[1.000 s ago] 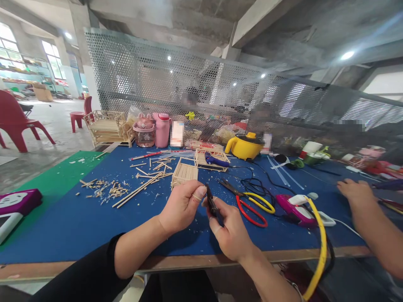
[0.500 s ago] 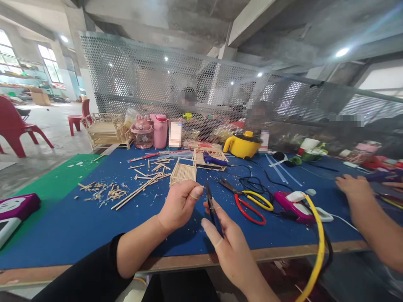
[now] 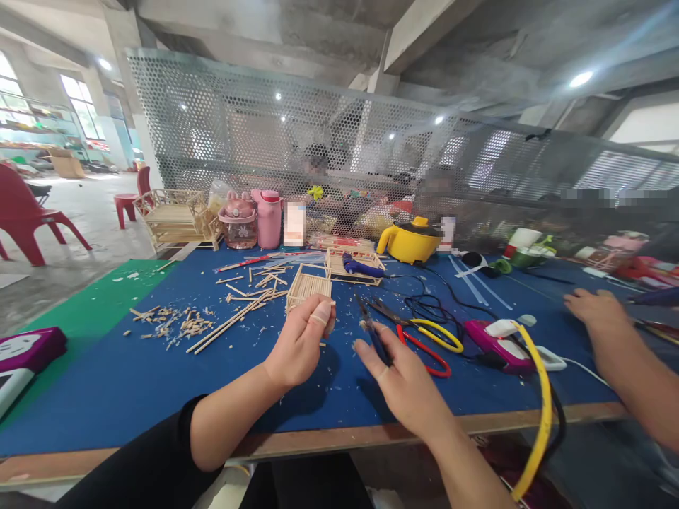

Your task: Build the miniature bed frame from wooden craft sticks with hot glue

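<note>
My left hand (image 3: 298, 345) is closed in a pinch, a band round its thumb. The pale end of a small wooden stick (image 3: 333, 303) pokes out at the fingertips; the rest is hidden. My right hand (image 3: 406, 378) is wrapped round dark-handled pliers (image 3: 378, 343), whose jaws point up and away, apart from the left hand. Just beyond the left hand lies a small slatted wooden frame (image 3: 310, 286). Behind it stands a second wooden frame (image 3: 334, 265) with a blue glue gun (image 3: 363, 266) resting on it. Large scissors (image 3: 424, 339) with red and yellow handles lie right of the pliers.
Loose sticks (image 3: 238, 318) and a pile of cut bits (image 3: 185, 322) lie left on the blue mat (image 3: 159, 389). A yellow pot (image 3: 411, 242), a pink flask (image 3: 269, 219) and a perforated screen (image 3: 238, 127) stand behind. A purple power strip (image 3: 498, 346) and a co-worker's hand (image 3: 599, 311) are at right.
My hands have moved apart: the left slightly left and up, the right to the right with the pliers. The pliers now tilt more leftward. A pale bit shows below my left fingers.
</note>
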Motion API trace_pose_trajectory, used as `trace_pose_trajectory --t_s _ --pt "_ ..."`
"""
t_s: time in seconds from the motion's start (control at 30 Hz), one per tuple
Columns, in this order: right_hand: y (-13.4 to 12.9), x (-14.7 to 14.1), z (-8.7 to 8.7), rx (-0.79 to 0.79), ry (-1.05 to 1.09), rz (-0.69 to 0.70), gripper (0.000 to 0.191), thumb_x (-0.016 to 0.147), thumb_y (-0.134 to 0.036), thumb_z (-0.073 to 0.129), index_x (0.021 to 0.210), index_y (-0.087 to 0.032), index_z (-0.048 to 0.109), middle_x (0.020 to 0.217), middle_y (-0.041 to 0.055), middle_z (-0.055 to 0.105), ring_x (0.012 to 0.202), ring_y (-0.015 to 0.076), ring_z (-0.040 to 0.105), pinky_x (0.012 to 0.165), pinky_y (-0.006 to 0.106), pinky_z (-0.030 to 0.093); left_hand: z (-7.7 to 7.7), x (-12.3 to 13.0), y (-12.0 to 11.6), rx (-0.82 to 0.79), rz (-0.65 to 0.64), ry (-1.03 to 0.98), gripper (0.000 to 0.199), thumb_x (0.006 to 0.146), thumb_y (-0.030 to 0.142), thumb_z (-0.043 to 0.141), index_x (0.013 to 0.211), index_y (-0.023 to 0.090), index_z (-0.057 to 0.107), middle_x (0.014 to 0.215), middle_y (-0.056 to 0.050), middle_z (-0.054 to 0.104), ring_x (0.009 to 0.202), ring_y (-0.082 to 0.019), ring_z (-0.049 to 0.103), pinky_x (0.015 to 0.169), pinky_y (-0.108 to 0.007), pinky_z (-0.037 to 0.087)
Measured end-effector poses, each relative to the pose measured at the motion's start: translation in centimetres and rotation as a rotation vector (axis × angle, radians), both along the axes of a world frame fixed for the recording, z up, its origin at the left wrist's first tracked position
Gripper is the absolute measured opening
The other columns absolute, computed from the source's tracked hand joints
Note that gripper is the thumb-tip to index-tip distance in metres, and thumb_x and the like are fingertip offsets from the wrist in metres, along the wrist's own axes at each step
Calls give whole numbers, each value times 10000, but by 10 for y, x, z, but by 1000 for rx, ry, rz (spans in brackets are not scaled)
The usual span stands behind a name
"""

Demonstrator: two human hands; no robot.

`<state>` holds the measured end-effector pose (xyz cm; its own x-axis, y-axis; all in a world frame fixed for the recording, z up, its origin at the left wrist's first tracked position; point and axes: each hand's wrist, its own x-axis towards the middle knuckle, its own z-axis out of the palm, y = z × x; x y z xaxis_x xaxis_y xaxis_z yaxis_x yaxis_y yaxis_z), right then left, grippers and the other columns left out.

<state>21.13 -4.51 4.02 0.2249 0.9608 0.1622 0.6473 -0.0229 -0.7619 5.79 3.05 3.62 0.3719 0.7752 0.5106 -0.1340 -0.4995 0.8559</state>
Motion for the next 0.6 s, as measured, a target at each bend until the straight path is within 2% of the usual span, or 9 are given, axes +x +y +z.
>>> trace_pose_trajectory --t_s 0.1,0.17,0.2,0.27,0.33,0.37,0.43,0.5,0.6 --pt "17 13 -4 -180 -370 -211 712 794 -583 525 1323 -111 459 1294 208 563 1197 383 515 959 519 408 1 -1 2 -39 54 11 409 954 440 310 650 190 426 598 29 411 591 -116 388 589 -243 343" --pt "26 18 -10 -221 -570 -250 795 761 -606 546 1335 -66 441 1283 252 546 1194 436 494 932 559 405 2 -1 3 -59 54 20 423 950 440 319 623 190 415 584 31 404 573 -112 373 567 -242 330" --pt "28 21 -12 -195 -630 -227 799 763 -617 538 1337 -70 444 1287 249 541 1206 437 481 934 565 400 2 -1 3 -66 49 23 426 948 443 321 617 191 413 581 31 401 569 -111 370 560 -243 327" --pt "30 31 -13 -75 -664 -136 687 839 -596 443 1332 -118 461 1318 200 535 1249 372 464 984 521 381 2 -1 3 -80 36 22 432 943 457 323 613 192 410 580 30 397 567 -111 369 553 -244 323" --pt "30 49 -11 4 -673 -84 516 944 -459 284 1320 -159 472 1343 142 535 1263 268 472 1029 420 366 1 0 3 -94 21 13 439 936 479 325 615 193 413 580 31 392 564 -112 364 549 -246 320" --pt "30 61 -9 -15 -718 -123 484 962 -382 239 1304 -147 487 1328 148 546 1245 257 489 1030 402 362 1 0 3 -101 11 6 442 934 488 326 616 193 414 580 32 390 563 -112 362 549 -246 320" --pt "30 84 -5 -178 -824 -180 451 923 -299 335 1270 -80 521 1252 216 582 1165 336 541 964 465 397 0 1 4 -119 -4 -11 444 931 497 328 620 192 418 580 32 393 564 -112 361 553 -247 320" --pt "33 103 -3 -256 -853 -124 374 857 -245 455 1174 -112 603 1193 188 628 1108 335 581 917 429 431 -1 2 4 -136 -15 -17 441 930 496 333 626 190 425 580 32 402 565 -111 366 554 -246 320" --pt "38 116 -5 -289 -849 -42 290 838 -222 480 1074 -186 644 1094 112 680 1023 265 633 842 340 465 -2 2 6 -145 -22 -13 438 927 496 340 627 189 425 575 34 401 558 -108 365 546 -243 318"
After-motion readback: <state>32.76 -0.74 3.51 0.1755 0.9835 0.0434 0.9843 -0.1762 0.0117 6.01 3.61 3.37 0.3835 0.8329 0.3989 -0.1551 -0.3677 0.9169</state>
